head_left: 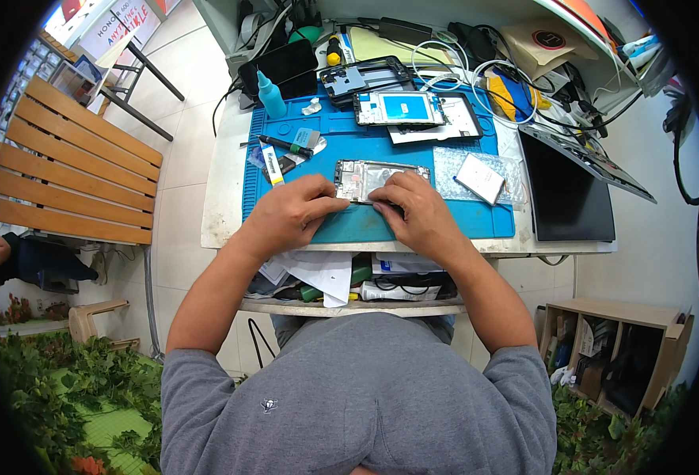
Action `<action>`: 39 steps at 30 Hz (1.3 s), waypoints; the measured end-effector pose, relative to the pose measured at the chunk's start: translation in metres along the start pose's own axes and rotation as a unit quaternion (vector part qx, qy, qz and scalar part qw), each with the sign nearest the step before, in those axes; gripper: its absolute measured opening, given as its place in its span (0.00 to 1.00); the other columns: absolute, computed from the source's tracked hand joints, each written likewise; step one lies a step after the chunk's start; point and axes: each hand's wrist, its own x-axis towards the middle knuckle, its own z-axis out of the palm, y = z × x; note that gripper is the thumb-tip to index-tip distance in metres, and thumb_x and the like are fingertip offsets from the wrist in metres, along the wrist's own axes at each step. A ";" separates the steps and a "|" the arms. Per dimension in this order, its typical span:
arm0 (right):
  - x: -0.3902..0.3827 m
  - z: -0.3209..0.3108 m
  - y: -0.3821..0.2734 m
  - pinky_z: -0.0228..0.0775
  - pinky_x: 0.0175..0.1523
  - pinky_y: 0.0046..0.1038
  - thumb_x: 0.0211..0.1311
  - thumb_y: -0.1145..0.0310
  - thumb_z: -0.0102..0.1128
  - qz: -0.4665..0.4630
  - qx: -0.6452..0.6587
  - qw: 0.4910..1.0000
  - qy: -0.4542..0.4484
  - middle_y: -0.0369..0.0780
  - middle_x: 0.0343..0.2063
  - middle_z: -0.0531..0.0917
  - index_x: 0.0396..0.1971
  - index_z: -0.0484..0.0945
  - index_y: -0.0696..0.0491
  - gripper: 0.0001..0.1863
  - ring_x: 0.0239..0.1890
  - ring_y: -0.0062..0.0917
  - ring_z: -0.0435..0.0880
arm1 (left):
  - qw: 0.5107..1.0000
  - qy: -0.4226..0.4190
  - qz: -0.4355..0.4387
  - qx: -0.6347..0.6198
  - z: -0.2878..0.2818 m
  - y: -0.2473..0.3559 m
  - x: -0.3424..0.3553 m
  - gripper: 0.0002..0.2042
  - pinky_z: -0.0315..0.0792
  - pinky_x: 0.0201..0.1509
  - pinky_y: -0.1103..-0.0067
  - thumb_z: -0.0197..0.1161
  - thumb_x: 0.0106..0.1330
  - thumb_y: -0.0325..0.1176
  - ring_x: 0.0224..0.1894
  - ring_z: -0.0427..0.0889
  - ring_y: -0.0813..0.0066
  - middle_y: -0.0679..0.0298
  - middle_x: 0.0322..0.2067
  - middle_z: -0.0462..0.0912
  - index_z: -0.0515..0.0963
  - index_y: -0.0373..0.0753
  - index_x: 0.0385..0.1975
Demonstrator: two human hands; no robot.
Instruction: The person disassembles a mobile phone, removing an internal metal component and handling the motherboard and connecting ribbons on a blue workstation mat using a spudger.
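Note:
A phone frame (353, 176), opened up with its metal and bare parts showing, lies on the blue repair mat (349, 227) in front of me. My left hand (292, 214) is closed, thumb and fingertips pinched at the frame's near left corner. My right hand (415, 210) is curled over the near right part of the frame, its fingertips gripping the near edge. Any small part between the fingertips is too small to make out. A white battery-like block (479, 179) lies on bubble wrap (512, 176) to the right.
Beyond the frame lie other phone parts (401, 108) and a blue bottle (270, 96). A dark screwdriver (286, 146) and a small white tube (272, 165) lie left. A laptop (571, 190) stands right; cables (516, 87) tangle behind. An open drawer (349, 304) holds papers below.

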 end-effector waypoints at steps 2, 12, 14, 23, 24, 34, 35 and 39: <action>0.000 0.000 0.000 0.79 0.55 0.44 0.68 0.77 0.77 0.001 0.000 1.000 -0.001 0.43 0.39 0.87 0.46 0.91 0.55 0.08 0.47 0.42 0.86 | 1.000 0.007 0.015 0.020 0.002 0.000 -0.002 0.20 0.90 0.51 0.69 0.76 0.65 0.20 0.49 0.92 0.61 0.61 0.50 0.90 0.94 0.47 0.56; 0.000 0.000 -0.001 0.79 0.56 0.43 0.69 0.77 0.77 0.000 -0.009 1.000 -0.005 0.43 0.40 0.87 0.46 0.92 0.55 0.09 0.47 0.42 0.86 | 0.997 0.027 0.037 0.070 0.007 0.003 -0.006 0.21 0.91 0.48 0.72 0.76 0.63 0.20 0.49 0.92 0.63 0.62 0.50 0.90 0.94 0.47 0.55; 0.000 0.000 -0.002 0.79 0.56 0.43 0.69 0.77 0.76 -0.004 -0.013 1.000 -0.006 0.43 0.40 0.87 0.47 0.92 0.55 0.09 0.47 0.42 0.86 | 0.997 0.041 0.038 0.051 0.007 0.004 -0.006 0.21 0.90 0.46 0.71 0.77 0.61 0.19 0.47 0.92 0.62 0.60 0.48 0.90 0.94 0.45 0.54; -0.001 0.004 -0.009 0.75 0.60 0.46 0.68 0.80 0.73 -0.033 -0.046 0.998 0.009 0.44 0.45 0.87 0.52 0.91 0.55 0.14 0.51 0.44 0.86 | 0.990 0.033 0.070 0.115 0.007 0.012 -0.011 0.21 0.89 0.46 0.72 0.76 0.62 0.21 0.46 0.92 0.63 0.59 0.49 0.90 0.94 0.44 0.56; -0.001 0.004 -0.009 0.75 0.59 0.45 0.68 0.80 0.73 -0.032 -0.046 0.998 0.011 0.44 0.46 0.87 0.52 0.90 0.55 0.15 0.52 0.44 0.86 | 0.990 0.030 0.072 0.120 0.007 0.012 -0.012 0.21 0.89 0.46 0.72 0.76 0.62 0.21 0.45 0.91 0.63 0.59 0.49 0.90 0.94 0.44 0.56; 0.004 0.003 -0.008 0.74 0.58 0.45 0.66 0.81 0.72 -0.037 -0.043 0.998 -0.035 0.43 0.45 0.86 0.53 0.92 0.51 0.17 0.52 0.42 0.85 | 0.992 0.056 0.065 0.096 0.010 0.006 -0.013 0.23 0.88 0.44 0.71 0.78 0.61 0.20 0.44 0.92 0.64 0.60 0.48 0.91 0.93 0.45 0.57; 0.004 0.004 -0.007 0.74 0.58 0.45 0.66 0.81 0.72 -0.037 -0.042 0.998 -0.036 0.43 0.45 0.86 0.53 0.92 0.51 0.17 0.52 0.42 0.85 | 0.992 0.056 0.064 0.097 0.011 0.005 -0.013 0.23 0.88 0.44 0.71 0.78 0.61 0.20 0.44 0.92 0.64 0.60 0.48 0.91 0.93 0.45 0.57; 0.002 0.004 -0.006 0.73 0.57 0.43 0.65 0.81 0.71 -0.033 -0.044 0.997 -0.048 0.41 0.46 0.87 0.54 0.93 0.49 0.19 0.51 0.40 0.84 | 0.992 0.079 0.081 0.053 0.010 -0.001 -0.016 0.24 0.87 0.43 0.71 0.77 0.60 0.17 0.42 0.92 0.62 0.60 0.46 0.90 0.92 0.43 0.57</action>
